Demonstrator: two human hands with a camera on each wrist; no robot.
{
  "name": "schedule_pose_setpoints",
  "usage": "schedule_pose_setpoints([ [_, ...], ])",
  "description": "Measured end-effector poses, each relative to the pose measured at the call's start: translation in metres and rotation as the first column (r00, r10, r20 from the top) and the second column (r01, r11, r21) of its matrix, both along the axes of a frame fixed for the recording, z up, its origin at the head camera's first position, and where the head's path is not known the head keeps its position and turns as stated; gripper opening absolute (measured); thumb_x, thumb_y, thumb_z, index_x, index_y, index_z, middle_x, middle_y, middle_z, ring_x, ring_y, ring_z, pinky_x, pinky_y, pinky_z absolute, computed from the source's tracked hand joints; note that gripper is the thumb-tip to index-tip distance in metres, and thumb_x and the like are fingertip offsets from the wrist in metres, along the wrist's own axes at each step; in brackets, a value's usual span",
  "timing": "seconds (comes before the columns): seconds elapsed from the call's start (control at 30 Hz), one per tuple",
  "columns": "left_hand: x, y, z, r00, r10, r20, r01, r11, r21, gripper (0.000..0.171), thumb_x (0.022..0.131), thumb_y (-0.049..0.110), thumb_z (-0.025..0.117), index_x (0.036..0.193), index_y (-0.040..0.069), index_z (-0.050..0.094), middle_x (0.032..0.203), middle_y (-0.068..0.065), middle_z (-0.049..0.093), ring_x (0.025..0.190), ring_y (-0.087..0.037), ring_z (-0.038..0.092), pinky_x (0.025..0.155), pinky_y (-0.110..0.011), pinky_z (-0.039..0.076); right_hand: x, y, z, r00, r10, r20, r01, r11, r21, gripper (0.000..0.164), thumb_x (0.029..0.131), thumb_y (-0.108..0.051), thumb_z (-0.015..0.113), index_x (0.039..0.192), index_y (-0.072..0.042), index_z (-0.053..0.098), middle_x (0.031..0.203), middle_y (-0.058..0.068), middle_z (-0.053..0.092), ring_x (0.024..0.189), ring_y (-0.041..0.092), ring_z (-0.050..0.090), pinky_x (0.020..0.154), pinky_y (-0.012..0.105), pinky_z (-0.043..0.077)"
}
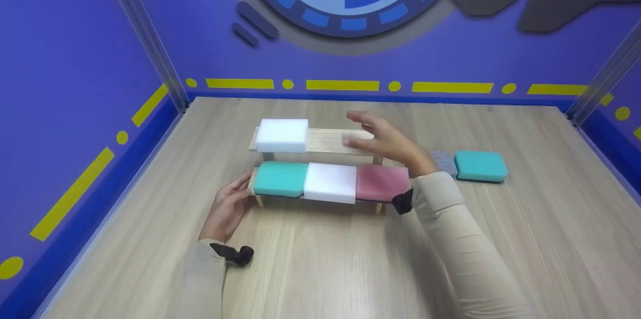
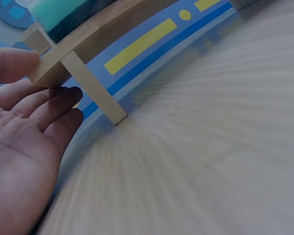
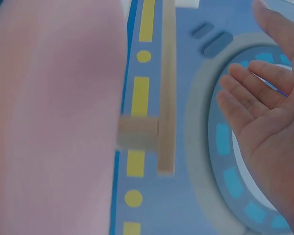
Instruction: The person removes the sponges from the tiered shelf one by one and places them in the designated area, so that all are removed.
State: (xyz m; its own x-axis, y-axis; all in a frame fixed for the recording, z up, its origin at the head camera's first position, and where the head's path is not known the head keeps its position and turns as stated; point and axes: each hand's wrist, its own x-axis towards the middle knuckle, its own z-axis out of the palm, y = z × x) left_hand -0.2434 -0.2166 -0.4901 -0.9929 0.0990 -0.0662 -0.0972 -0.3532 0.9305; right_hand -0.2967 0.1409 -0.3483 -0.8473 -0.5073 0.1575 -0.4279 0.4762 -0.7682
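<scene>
My left hand (image 1: 229, 208) pinches the left end of a small wooden stand (image 2: 54, 66), thumb on top of the board and fingers curled beneath it. Along this front board sit a green sponge (image 1: 280, 179) with a dark scouring underside, a white sponge (image 1: 330, 182) and a pink sponge (image 1: 382, 182), side by side. Behind it runs a second wooden board (image 1: 325, 140), with another white sponge (image 1: 283, 135) at its left end. Over that board's right part hovers my right hand (image 1: 383, 138), fingers extended and holding nothing; the right wrist view shows its palm (image 3: 269, 122).
To the right on the wood-grain table (image 1: 320, 264) lie a speckled grey sponge (image 1: 444, 163), partly behind the right forearm, and a green sponge (image 1: 481, 166) touching it. Blue panels (image 1: 75, 83) with yellow marks enclose the table at the back and sides.
</scene>
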Motion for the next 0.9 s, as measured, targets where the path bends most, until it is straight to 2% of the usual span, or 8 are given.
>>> schedule_pose_setpoints([
  [0.23, 0.0, 0.0, 0.0, 1.0, -0.005, -0.014, 0.005, 1.0, 0.011, 0.058, 0.091, -0.01, 0.04, 0.147, -0.012, 0.022, 0.155, -0.025, 0.025, 0.14, -0.026, 0.032, 0.104, -0.024, 0.04, 0.0, -0.02, -0.002, 0.999, -0.016, 0.028, 0.016, 1.0, 0.012, 0.072, 0.087, -0.031, 0.07, 0.146, -0.004, 0.037, 0.152, 0.014, 0.037, 0.141, 0.03, 0.035, 0.116, 0.041, 0.031],
  [0.47, 0.001, -0.001, 0.001, 1.0, -0.012, 0.005, 0.011, 0.999, 0.038, 0.057, 0.092, -0.01, 0.037, 0.147, -0.01, 0.022, 0.156, -0.023, 0.025, 0.144, -0.029, 0.025, 0.118, -0.038, 0.022, -0.002, -0.039, -0.005, 0.999, -0.036, 0.019, 0.036, 0.999, 0.016, 0.076, 0.087, -0.032, 0.07, 0.148, -0.004, 0.035, 0.153, 0.013, 0.034, 0.141, 0.028, 0.035, 0.115, 0.038, 0.032],
  [0.57, 0.001, -0.001, 0.001, 1.0, -0.016, 0.008, 0.016, 0.999, 0.036, 0.057, 0.092, -0.009, 0.037, 0.147, -0.009, 0.024, 0.155, -0.023, 0.026, 0.143, -0.028, 0.028, 0.118, -0.038, 0.023, -0.002, -0.048, -0.006, 0.999, -0.04, 0.002, 0.04, 0.999, 0.018, 0.077, 0.087, -0.033, 0.071, 0.148, -0.006, 0.034, 0.154, 0.012, 0.033, 0.141, 0.028, 0.035, 0.115, 0.039, 0.032],
  [0.7, 0.001, -0.001, 0.001, 1.0, -0.014, 0.005, 0.014, 1.0, 0.013, 0.056, 0.092, -0.01, 0.038, 0.146, -0.01, 0.026, 0.154, -0.023, 0.028, 0.139, -0.024, 0.034, 0.114, -0.032, 0.031, -0.001, -0.059, -0.008, 0.999, -0.05, 0.006, 0.05, 0.999, 0.02, 0.079, 0.085, -0.035, 0.072, 0.149, -0.009, 0.034, 0.156, 0.009, 0.031, 0.141, 0.028, 0.035, 0.115, 0.039, 0.032],
  [0.9, 0.001, -0.002, -0.001, 0.998, -0.03, -0.06, 0.03, 1.0, 0.002, 0.063, 0.089, -0.006, 0.048, 0.146, -0.014, 0.021, 0.155, -0.029, 0.021, 0.144, -0.031, 0.024, 0.114, -0.032, 0.031, -0.001, -0.077, -0.008, 0.999, -0.05, 0.016, 0.05, 0.998, 0.023, 0.08, 0.085, -0.035, 0.072, 0.151, -0.014, 0.032, 0.157, 0.005, 0.029, 0.141, 0.028, 0.034, 0.115, 0.042, 0.032],
])
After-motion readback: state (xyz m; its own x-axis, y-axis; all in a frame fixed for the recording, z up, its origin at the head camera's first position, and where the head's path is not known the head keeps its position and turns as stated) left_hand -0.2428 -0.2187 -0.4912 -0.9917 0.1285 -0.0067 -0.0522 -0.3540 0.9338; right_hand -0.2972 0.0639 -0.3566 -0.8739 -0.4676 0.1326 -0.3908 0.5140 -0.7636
